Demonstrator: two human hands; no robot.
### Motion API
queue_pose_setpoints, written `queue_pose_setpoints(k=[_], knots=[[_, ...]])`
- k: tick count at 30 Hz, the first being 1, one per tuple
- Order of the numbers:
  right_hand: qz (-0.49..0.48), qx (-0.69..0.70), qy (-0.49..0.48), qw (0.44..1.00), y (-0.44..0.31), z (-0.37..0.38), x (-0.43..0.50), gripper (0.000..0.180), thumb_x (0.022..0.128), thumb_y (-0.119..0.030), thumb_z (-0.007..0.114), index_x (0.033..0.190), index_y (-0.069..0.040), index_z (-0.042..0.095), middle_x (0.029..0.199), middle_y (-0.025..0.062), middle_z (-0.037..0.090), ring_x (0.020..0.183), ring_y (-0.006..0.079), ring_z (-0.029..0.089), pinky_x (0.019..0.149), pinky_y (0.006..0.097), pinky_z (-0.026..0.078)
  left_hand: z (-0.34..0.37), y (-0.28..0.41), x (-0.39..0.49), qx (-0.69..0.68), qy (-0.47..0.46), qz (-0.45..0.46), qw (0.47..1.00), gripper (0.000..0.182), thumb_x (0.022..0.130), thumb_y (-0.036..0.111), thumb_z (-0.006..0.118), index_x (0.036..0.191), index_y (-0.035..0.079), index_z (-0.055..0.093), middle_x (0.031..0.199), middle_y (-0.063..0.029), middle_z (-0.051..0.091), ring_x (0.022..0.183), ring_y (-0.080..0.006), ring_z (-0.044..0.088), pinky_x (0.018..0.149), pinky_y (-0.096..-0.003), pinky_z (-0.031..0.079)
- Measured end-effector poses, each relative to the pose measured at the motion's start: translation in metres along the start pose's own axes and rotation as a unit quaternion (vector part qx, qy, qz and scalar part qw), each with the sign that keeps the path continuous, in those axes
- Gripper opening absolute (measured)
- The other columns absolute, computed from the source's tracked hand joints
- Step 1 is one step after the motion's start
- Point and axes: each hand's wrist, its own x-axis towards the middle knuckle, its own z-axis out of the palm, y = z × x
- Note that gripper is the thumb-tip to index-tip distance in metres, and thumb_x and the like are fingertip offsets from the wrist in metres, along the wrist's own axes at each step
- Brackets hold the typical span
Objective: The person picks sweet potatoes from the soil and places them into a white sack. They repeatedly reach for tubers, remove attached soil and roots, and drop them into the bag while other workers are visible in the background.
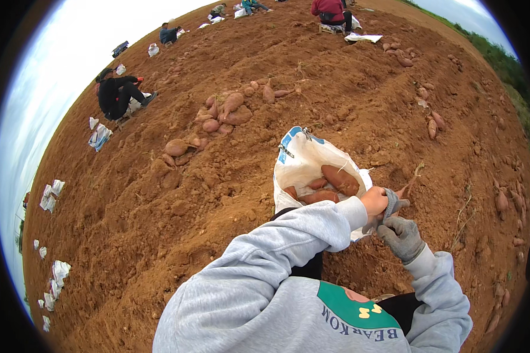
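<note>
My left hand (375,202) is bare at the wrist and back. A grey knit glove (391,204) is bunched over its fingers, whose exact pose is hidden. My right hand (401,239), in a matching grey glove, pinches the bunched glove from below. Just left of both hands, a white woven sack (293,170) stands with its mouth wide. Inside it lie several sweet potatoes, the largest one (340,180) near the right wall. A thin root (411,182) shows on the soil beyond my fingers.
Piles of sweet potatoes (231,108) lie on the reddish soil (194,220) ahead. More are scattered at the right (502,200). Several people sit farther off, including one in black (119,95) and one in red (331,11). White sacks (59,273) dot the left side.
</note>
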Motion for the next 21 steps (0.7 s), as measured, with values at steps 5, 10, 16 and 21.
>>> queue_pose_setpoints(k=[5, 10, 16, 21], knots=[[-0.013, -0.03, 0.021, 0.999, -0.003, 0.001, 0.004, 0.01, 0.076, -0.01, 0.067, 0.079, -0.001, 0.063, 0.071, 0.0119, 0.062, 0.064, 0.0239, 0.061, 0.059, 0.032, 0.048, 0.008, -0.021, 0.011, -0.017, 0.007, 0.167, 0.986, 0.012, 0.086, 0.01, 0.06, 0.088, -0.001, 0.064, 0.077, -0.0065, 0.063, 0.066, -0.0138, 0.059, 0.059, -0.028, 0.047], [-0.075, -0.098, -0.005, 0.992, 0.0, 0.003, 0.002, 0.01, 0.075, -0.012, 0.069, 0.076, -0.004, 0.063, 0.07, 0.0111, 0.062, 0.063, 0.0263, 0.061, 0.057, 0.0334, 0.047, -0.003, -0.039, 0.013, -0.061, -0.151, 0.127, 0.978, 0.026, 0.086, 0.013, 0.059, 0.109, 0.001, 0.061, 0.099, -0.0089, 0.065, 0.085, -0.0128, 0.06, 0.078, -0.0268, 0.048], [-0.092, -0.076, -0.037, 0.992, -0.003, 0.001, 0.002, 0.013, 0.075, -0.015, 0.069, 0.077, -0.004, 0.063, 0.07, 0.0121, 0.061, 0.063, 0.0271, 0.061, 0.056, 0.0345, 0.046, 0.015, -0.042, 0.039, 0.125, -0.094, 0.054, 0.986, 0.029, 0.085, 0.018, 0.062, 0.113, 0.011, 0.056, 0.08, -0.0033, 0.055, 0.072, -0.0099, 0.054, 0.065, -0.0242, 0.046], [0.007, -0.013, -0.077, 0.997, -0.013, 0.002, 0.009, 0.015, 0.077, -0.017, 0.068, 0.078, -0.002, 0.062, 0.071, 0.0123, 0.061, 0.065, 0.0272, 0.062, 0.058, 0.0351, 0.047, 0.012, -0.018, 0.04, -0.036, -0.163, 0.045, 0.985, 0.045, 0.087, 0.034, 0.061, 0.124, 0.014, 0.044, 0.079, -0.0054, 0.051, 0.07, -0.0158, 0.053, 0.057, -0.0251, 0.044]])
